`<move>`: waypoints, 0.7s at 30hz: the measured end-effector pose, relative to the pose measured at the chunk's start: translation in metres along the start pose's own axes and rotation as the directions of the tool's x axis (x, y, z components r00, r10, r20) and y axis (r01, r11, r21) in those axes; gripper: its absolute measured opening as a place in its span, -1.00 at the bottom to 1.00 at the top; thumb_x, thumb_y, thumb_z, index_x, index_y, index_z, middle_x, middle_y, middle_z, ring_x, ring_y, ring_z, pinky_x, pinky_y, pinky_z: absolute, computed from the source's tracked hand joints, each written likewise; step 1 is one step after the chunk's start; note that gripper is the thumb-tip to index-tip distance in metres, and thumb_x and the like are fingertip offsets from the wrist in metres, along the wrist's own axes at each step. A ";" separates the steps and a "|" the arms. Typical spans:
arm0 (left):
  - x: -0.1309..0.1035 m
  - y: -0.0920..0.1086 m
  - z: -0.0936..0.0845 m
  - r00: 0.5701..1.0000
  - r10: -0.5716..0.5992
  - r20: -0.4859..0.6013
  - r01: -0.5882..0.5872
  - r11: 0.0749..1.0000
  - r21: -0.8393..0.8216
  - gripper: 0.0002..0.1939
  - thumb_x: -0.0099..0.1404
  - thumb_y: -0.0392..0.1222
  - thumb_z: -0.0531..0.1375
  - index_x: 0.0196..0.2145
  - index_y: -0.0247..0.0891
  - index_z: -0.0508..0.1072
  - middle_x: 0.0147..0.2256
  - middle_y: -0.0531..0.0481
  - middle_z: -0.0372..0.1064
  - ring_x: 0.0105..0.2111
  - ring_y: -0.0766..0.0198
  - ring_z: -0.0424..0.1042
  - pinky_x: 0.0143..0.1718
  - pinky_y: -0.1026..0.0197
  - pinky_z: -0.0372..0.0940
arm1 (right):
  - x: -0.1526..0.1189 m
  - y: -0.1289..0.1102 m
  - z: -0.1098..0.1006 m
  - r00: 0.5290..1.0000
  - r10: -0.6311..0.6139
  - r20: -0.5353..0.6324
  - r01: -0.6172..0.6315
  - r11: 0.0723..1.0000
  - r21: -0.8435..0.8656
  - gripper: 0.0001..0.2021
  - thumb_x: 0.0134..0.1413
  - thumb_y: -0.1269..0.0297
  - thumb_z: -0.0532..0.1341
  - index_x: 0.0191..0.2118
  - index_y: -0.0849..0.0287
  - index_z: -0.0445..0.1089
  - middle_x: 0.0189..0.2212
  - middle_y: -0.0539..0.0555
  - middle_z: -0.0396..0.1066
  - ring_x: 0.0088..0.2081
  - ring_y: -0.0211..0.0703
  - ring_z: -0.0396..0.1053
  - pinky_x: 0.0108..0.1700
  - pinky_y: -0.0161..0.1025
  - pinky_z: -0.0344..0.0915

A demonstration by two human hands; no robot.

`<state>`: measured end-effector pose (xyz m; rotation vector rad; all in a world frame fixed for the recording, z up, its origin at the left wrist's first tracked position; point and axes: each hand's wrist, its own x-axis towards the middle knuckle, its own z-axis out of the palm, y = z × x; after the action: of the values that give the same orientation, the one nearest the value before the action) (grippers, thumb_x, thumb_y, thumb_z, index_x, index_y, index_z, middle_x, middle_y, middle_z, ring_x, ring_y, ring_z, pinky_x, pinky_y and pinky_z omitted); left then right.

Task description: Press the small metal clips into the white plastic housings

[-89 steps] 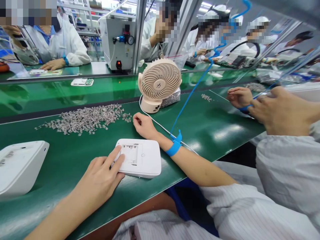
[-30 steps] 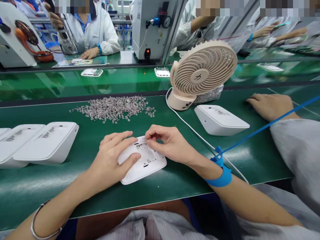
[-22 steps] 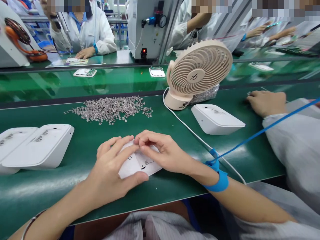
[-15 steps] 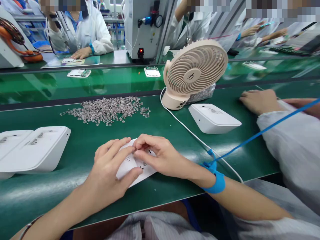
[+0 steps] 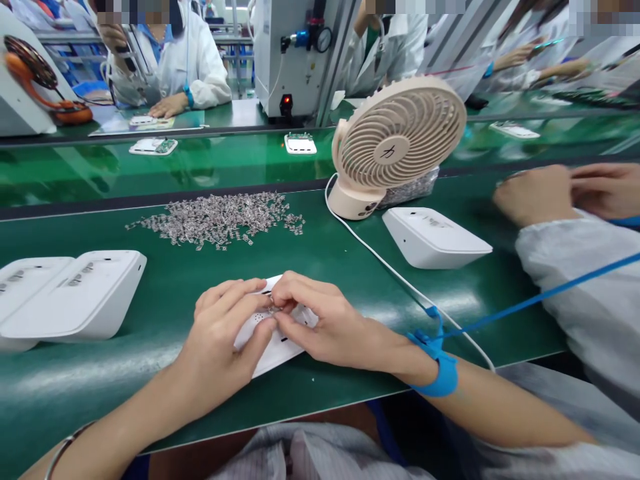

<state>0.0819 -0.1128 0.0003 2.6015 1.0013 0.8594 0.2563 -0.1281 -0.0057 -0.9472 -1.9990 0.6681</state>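
Both hands meet over a white plastic housing lying on the green bench, with small round holes and dark slots in its face. My right hand, wearing a blue wrist strap, pinches a small shiny metal clip with thumb and index finger. From the other side, the thumb and index fingertip of my left hand close around the same clip; its other fingers reach over the housing's far edge. Fingertips partly hide the clip. Beyond the hands lies a pile of small metal clips.
White housings stand at the left, another at the right. A beige fan has a white cable running towards the front edge. A co-worker's hands work at right. Boards in white trays lie on the green strip behind.
My left thumb has lifted from the housing and come up to the right fingertips. The metal clip now shows between the fingers. The co-worker's hands at right have shifted.
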 end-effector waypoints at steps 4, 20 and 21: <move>0.000 0.001 0.001 0.999 -0.035 0.007 0.035 0.998 -0.051 -0.85 0.26 -0.31 0.03 -0.30 -0.24 0.39 -0.23 -0.04 0.46 -0.10 0.20 0.39 -0.07 0.06 0.23 | 0.000 0.000 0.001 0.998 -0.062 0.020 0.063 0.994 -0.086 -0.85 0.11 0.51 -0.03 -0.36 0.19 0.22 -0.45 0.05 0.26 -0.37 -0.24 0.20 -0.32 -0.25 0.22; -0.009 0.004 0.001 0.979 -0.036 0.201 -0.022 0.961 0.276 -0.28 0.00 0.21 0.20 0.00 -0.35 0.34 0.10 -0.30 0.19 0.02 -0.25 0.14 -0.06 -0.23 0.08 | 0.003 0.032 -0.014 0.996 -0.062 0.059 0.082 0.899 -0.430 -0.82 0.11 0.50 0.02 -0.39 0.26 0.35 -0.30 0.17 0.28 -0.35 -0.23 0.28 -0.34 -0.25 0.30; -0.009 0.006 0.002 0.981 -0.030 0.191 -0.027 0.957 0.290 -0.35 0.05 0.14 0.18 -0.01 -0.37 0.34 0.09 -0.30 0.19 0.02 -0.24 0.14 -0.06 -0.22 0.09 | 0.002 0.032 -0.014 0.996 -0.072 0.059 0.091 0.891 -0.445 -0.82 0.11 0.50 0.01 -0.38 0.26 0.35 -0.30 0.18 0.29 -0.34 -0.22 0.29 -0.34 -0.25 0.30</move>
<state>0.0809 -0.1228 -0.0031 2.8573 1.1487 0.4721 0.2793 -0.1058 -0.0205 -1.1109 -2.2658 0.1750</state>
